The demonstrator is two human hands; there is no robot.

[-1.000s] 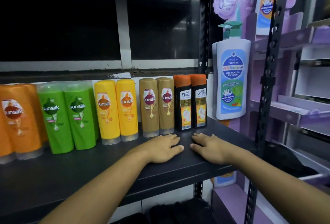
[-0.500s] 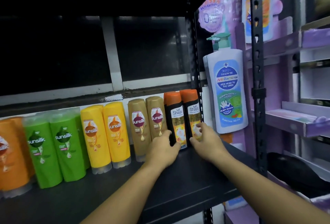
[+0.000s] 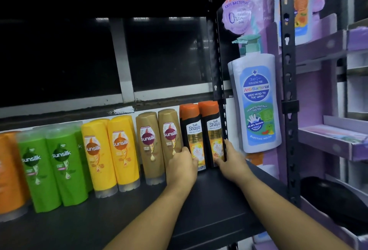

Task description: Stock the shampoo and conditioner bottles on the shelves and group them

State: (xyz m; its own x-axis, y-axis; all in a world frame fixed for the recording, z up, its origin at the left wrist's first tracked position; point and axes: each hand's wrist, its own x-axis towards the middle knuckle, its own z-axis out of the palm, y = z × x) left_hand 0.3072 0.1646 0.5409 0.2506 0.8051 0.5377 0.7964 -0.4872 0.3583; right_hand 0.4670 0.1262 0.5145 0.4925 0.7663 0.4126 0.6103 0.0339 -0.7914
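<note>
Bottles stand in a row on the black shelf (image 3: 209, 200), paired by colour: orange (image 3: 8, 170), green (image 3: 61, 166), yellow (image 3: 123, 150), brown (image 3: 149, 144). At the right end are two black Shayla bottles with orange caps. My left hand (image 3: 182, 168) grips the lower left side of the left Shayla bottle (image 3: 192, 128), with fingers between it and the nearest brown bottle (image 3: 169, 130). The right Shayla bottle (image 3: 212, 124) is held low on its right side by my right hand (image 3: 231, 160). Both bottles stand upright and touch each other.
A black slotted post (image 3: 221, 90) rises just behind the right Shayla bottle, and another post (image 3: 288, 90) stands at the shelf's front right corner. A large white pump-bottle display (image 3: 256, 100) and purple cardboard shelves (image 3: 328, 140) lie to the right. An upper shelf hangs dark overhead.
My hands left the shelf's front surface, reached back to the two black Shayla bottles and closed on their lower sides. The camera has come closer to the shelf.
</note>
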